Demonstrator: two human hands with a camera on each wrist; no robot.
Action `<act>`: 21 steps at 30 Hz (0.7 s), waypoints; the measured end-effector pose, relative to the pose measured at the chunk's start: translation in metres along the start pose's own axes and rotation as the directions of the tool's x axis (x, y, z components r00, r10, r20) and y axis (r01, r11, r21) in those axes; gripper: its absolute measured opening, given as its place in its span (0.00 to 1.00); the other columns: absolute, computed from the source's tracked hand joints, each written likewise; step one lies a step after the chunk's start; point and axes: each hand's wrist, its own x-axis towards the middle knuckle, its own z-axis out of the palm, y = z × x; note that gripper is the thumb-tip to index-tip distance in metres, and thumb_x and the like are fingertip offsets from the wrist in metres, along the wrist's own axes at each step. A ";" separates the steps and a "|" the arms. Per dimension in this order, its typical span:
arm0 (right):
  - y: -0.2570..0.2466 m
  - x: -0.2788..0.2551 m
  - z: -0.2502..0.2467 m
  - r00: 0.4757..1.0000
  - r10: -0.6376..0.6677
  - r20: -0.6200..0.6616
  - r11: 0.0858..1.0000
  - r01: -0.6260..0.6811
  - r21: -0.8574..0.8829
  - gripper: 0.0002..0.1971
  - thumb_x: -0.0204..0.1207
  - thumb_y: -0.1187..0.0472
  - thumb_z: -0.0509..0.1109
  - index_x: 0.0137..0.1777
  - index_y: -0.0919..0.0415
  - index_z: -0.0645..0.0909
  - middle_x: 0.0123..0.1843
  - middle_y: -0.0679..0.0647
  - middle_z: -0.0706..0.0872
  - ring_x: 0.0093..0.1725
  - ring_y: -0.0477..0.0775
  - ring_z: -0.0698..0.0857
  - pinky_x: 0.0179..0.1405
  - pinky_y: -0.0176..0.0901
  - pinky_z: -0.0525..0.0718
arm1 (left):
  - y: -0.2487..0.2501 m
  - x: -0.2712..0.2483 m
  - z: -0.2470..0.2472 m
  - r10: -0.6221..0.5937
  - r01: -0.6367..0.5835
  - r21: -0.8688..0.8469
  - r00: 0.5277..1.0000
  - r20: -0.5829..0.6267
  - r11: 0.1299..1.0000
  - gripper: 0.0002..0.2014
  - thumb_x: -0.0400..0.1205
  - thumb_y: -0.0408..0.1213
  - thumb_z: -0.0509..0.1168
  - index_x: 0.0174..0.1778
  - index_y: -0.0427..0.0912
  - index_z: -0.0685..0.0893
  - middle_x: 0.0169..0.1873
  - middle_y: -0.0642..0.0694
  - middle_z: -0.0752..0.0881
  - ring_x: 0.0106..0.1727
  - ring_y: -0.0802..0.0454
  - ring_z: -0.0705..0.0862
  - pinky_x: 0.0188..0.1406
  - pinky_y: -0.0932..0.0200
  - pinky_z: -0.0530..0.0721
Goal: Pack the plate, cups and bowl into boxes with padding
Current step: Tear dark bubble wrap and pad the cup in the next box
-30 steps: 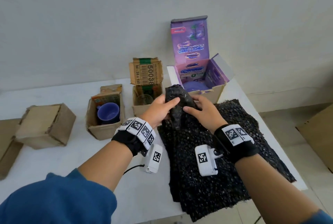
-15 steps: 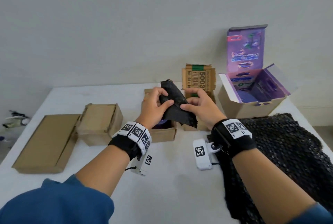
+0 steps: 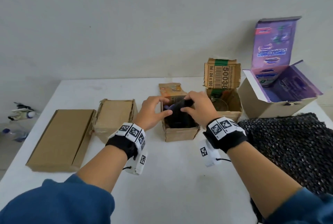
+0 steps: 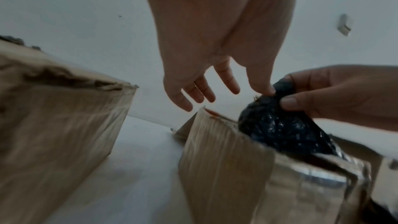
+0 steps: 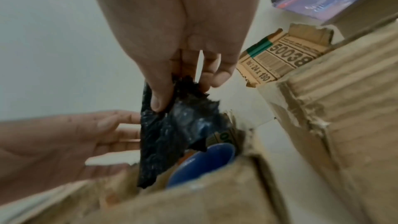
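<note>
Now, nearest to us, our two forearms reach forward over the white bench [image 3: 176,178]. A second ago both hands were at the big sheet of black bubble wrap [image 3: 292,148] on the right side, pulling a small piece from it; since then they have carried that piece to the left, and it is now going down into the small open box [image 3: 180,133] in front of us.

Our right hand [image 3: 196,108] has its grip on the black padding piece [image 5: 172,134], with thumb and fingers pinched at its top edge. Our left hand [image 3: 153,110] has a wide grip: the fingers are spread and only the thumb touches the padding from the side, so it guides and does not hold. The blue cup [image 5: 200,164] is already inside this box, and the padding hangs beside it, against the left wall. We judge that the cup is placed and the padding step for it is half done; it must still be pushed down around the cup.

Further back, the box with the barcode flap [image 3: 223,97] holds a glass cup [image 3: 219,104] with no padding that we can see. The purple box [image 3: 277,101] stands open beyond it, and we cannot see what lies inside. On the left, two brown boxes [image 3: 115,115] are closed.
</note>
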 end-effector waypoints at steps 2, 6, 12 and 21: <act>-0.001 -0.005 -0.001 0.995 -0.018 0.097 0.995 0.027 -0.094 0.17 0.71 0.58 0.75 0.56 0.51 0.74 0.54 0.54 0.76 0.54 0.54 0.76 0.59 0.49 0.79 | -0.009 -0.003 0.004 0.046 -0.063 0.132 0.991 0.127 0.989 0.20 0.77 0.48 0.70 0.65 0.51 0.80 0.69 0.50 0.74 0.74 0.50 0.66 0.75 0.50 0.64; 0.000 -0.009 -0.005 0.944 -0.053 0.325 0.918 0.175 -0.357 0.14 0.74 0.58 0.72 0.57 0.50 0.75 0.58 0.56 0.77 0.57 0.58 0.77 0.56 0.48 0.77 | -0.015 -0.008 0.012 0.036 -0.185 0.480 0.952 0.303 0.857 0.30 0.79 0.59 0.63 0.76 0.53 0.70 0.77 0.53 0.62 0.78 0.48 0.56 0.74 0.46 0.60; 0.001 -0.001 0.010 0.870 -0.047 0.491 0.836 0.303 -0.457 0.17 0.79 0.62 0.66 0.67 0.56 0.79 0.65 0.58 0.77 0.61 0.61 0.79 0.59 0.47 0.76 | -0.019 -0.006 0.014 0.059 -0.280 0.634 0.936 0.346 0.721 0.30 0.80 0.65 0.55 0.75 0.55 0.69 0.77 0.52 0.61 0.75 0.46 0.58 0.72 0.47 0.62; 0.001 0.002 0.017 0.817 0.086 0.570 0.716 0.347 -0.606 0.12 0.81 0.62 0.59 0.53 0.52 0.85 0.54 0.55 0.82 0.58 0.59 0.75 0.58 0.51 0.64 | -0.024 -0.005 0.017 0.052 -0.279 0.644 0.936 0.348 0.712 0.30 0.80 0.65 0.55 0.74 0.53 0.70 0.75 0.51 0.64 0.73 0.46 0.61 0.70 0.46 0.67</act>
